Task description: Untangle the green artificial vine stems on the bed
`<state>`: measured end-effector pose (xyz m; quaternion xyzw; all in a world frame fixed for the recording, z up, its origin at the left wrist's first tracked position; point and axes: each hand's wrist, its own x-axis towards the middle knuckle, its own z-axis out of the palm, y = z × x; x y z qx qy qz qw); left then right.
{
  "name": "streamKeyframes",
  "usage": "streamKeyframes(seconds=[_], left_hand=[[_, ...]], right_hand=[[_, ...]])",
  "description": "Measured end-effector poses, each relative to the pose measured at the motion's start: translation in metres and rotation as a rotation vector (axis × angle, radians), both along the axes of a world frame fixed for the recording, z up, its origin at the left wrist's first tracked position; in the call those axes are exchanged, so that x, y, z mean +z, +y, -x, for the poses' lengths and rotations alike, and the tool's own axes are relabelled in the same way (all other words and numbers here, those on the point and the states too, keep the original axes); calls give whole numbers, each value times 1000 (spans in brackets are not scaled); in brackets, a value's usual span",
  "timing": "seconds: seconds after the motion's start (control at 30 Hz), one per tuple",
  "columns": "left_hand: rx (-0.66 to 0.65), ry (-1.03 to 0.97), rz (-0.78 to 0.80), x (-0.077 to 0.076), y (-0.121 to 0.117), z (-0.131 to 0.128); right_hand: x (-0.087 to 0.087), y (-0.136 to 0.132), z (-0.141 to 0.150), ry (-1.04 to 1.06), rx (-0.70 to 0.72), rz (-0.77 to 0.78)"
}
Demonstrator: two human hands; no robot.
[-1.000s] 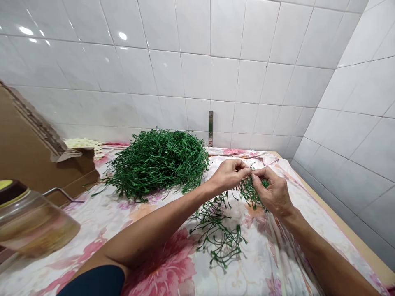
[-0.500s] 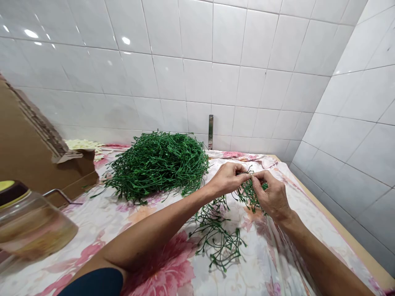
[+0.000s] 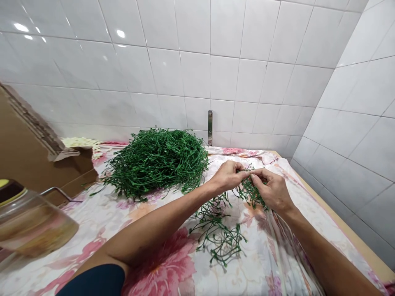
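My left hand [image 3: 230, 176] and my right hand [image 3: 271, 187] meet fingertip to fingertip over the right side of the cloth. Both are closed in a pinch on a thin green plastic stem [image 3: 249, 167], mostly hidden by the fingers. Under and behind them lies a small bunch of green stems [image 3: 254, 193]. Closer to me, below my left wrist, loose green stems with small knobbed tips [image 3: 220, 236] are scattered. A big heap of the same green stems [image 3: 160, 160] rises to the left of my left hand.
A floral cloth [image 3: 138, 255] covers the table against a white tiled wall [image 3: 197, 70]. On the left stand a clear jar with brownish contents [image 3: 37, 226] and a cardboard box [image 3: 27, 139]. Pale pieces [image 3: 82, 143] lie behind the box. A metal strip [image 3: 210, 127] is on the wall.
The view has shifted slightly. Both hands stay pinched together in nearly the same place, with only small finger movement. The heap and loose stems lie as before.
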<state>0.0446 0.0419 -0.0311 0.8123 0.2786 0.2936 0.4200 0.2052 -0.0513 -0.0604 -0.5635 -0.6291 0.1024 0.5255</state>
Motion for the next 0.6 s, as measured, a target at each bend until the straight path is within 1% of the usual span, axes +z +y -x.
streamKeyframes(seconds=[0.07,0.13,0.2,0.23,0.27,0.33,0.4,0.5,0.53,0.6], left_hand=[[68,55,-141,-1,-6,1],[143,110,-370,-2,-17,1],[181,150,-588,-1,-28,2],[181,152,-644,-1,-32,2],[175,137,-666,0,-34,2],[157,71,-611,2,-33,2],[137,1,-470,4,-24,3],[96,-34,-206,7,-7,3],[83,-39,-142,7,-3,3],[61,-51,-62,6,4,2]], right_hand=[[0,-1,3,-46,-41,-8],[-1,1,3,-95,-100,-12],[-3,5,-1,-153,-197,-12],[-5,8,-5,-181,-251,-13],[-7,10,-10,-202,-298,-18],[-9,14,-19,-214,-345,-49],[-10,16,-25,-190,-345,-86],[-9,17,-31,-159,-333,-108],[-8,17,-32,-170,-330,-112],[-5,16,-32,-223,-324,-142]])
